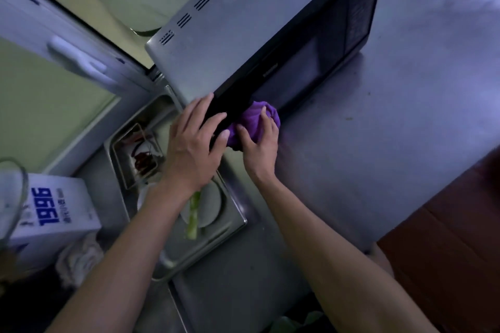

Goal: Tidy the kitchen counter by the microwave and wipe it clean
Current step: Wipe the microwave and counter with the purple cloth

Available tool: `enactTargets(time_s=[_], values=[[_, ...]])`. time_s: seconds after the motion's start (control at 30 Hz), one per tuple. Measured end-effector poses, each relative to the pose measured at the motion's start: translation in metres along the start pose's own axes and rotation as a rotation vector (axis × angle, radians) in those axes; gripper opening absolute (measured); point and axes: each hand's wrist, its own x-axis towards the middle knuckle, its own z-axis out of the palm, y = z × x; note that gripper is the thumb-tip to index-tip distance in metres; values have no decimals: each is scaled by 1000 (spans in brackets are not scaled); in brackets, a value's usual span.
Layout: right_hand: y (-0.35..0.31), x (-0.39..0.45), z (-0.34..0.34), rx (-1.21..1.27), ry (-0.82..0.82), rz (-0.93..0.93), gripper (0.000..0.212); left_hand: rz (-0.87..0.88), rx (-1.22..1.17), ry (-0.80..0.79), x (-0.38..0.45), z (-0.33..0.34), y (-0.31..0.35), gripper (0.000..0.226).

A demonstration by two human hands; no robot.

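A silver microwave (238, 24) with a black door stands on the steel counter (378, 130). My left hand (194, 140) rests on the microwave's near corner, fingers spread over the door's edge. Bunched under my right hand (261, 143) is a purple cloth (254, 121), pressed against the counter at the foot of the microwave door. Part of the cloth is hidden by my fingers and by the door.
A steel tray (230, 224) left of the microwave holds a plate, a green stalk (193, 213) and a smaller pan of food scraps (140, 154). A white box printed "1996" (51, 211) and a crumpled rag (81, 257) sit at the far left. Brown floor shows at the right.
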Motion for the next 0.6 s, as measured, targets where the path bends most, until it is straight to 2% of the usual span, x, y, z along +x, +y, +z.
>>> enactTargets(time_s=[0.17,0.33,0.4,0.5,0.6], values=[[11,-22,-12,0,-121,20,46,-90,-61,30,-44,2,-4,38],[20,-30,-49,-220,-245,-59,32,-194,-194,17,-72,18,14,42],[26,-31,-67,-338,-255,-103,34,-241,-249,-9,-81,29,23,42],[37,-27,-96,-570,-248,-135,51,-290,-296,-44,-92,46,36,40],[42,-20,-117,-847,-329,-226,57,-318,-335,-67,-98,62,50,37]])
